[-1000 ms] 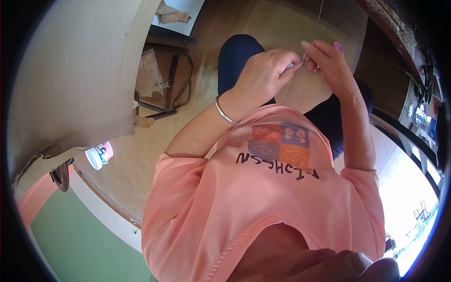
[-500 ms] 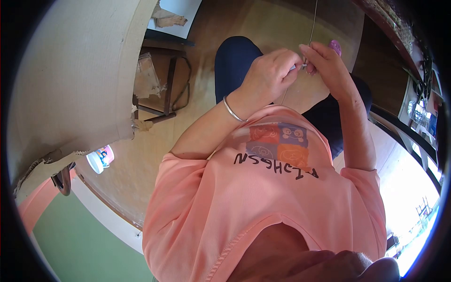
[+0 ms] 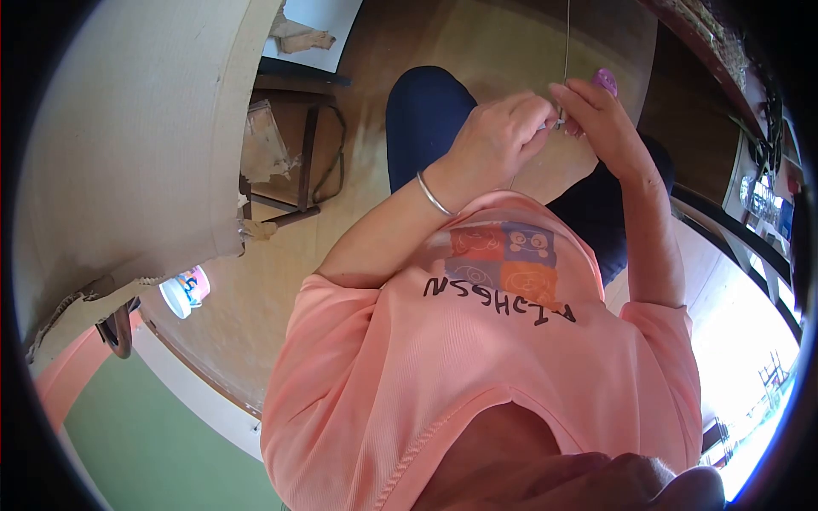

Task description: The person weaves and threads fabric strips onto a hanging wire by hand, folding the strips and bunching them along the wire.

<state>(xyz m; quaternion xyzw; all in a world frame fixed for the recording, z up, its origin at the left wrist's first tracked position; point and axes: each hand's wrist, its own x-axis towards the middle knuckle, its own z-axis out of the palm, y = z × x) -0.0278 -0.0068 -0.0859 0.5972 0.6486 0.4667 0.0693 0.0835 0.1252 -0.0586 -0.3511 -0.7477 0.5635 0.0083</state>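
Observation:
My left hand [image 3: 504,136], with a silver bangle [image 3: 434,194] at its wrist, is closed in a fist over my lap. A small whitish piece [image 3: 547,126] pokes out between its thumb and forefinger; its kind cannot be made out. Right beside it, my right hand [image 3: 603,115] pinches a thin cord or wire [image 3: 567,43] between thumb and fingers. The cord runs taut up out of the top of the view. A thin line also shows below my left hand. My fingers hide where the cord and the whitish piece meet.
Torn cardboard or board [image 3: 136,153] fills the left side. A dark-framed stool [image 3: 304,162] stands behind it, and a pink and white tub [image 3: 184,291] lies on the floor [image 3: 230,341]. Past my right hand is a pink shoe [image 3: 606,81]. A dark rack [image 3: 724,230] stands at right.
Both hands have shifted slightly to the right, and my left fist has turned a little. The whitish piece shows less from it. The cord is still pinched in my right hand.

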